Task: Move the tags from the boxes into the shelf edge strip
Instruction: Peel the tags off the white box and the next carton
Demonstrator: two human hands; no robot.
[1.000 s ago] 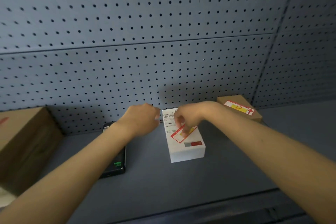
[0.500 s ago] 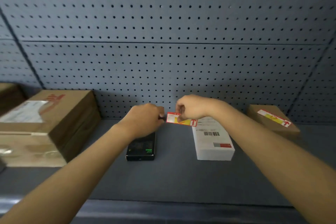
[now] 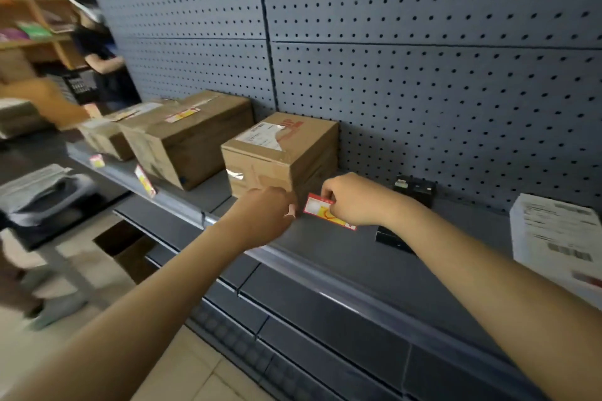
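i see my right hand [image 3: 351, 198] pinching a red, white and yellow tag [image 3: 327, 212] by its top edge, fingers curled over it, above the front half of the grey shelf [image 3: 374, 257]. my left hand [image 3: 267, 215] sits just beside the tag's left end with fingers curled; i cannot tell whether it touches the tag or holds anything, since the knuckles hide the fingertips. behind both hands stands a brown box [image 3: 283, 153] near the shelf's back. the shelf edge strip [image 3: 325, 290] runs along the front edge, and two tags [image 3: 145, 181] already sit in it toward the far left end, blurred. a white box [image 3: 560, 244] is cut off at the right edge. a dark device [image 3: 413, 189] is half hidden behind my right wrist.
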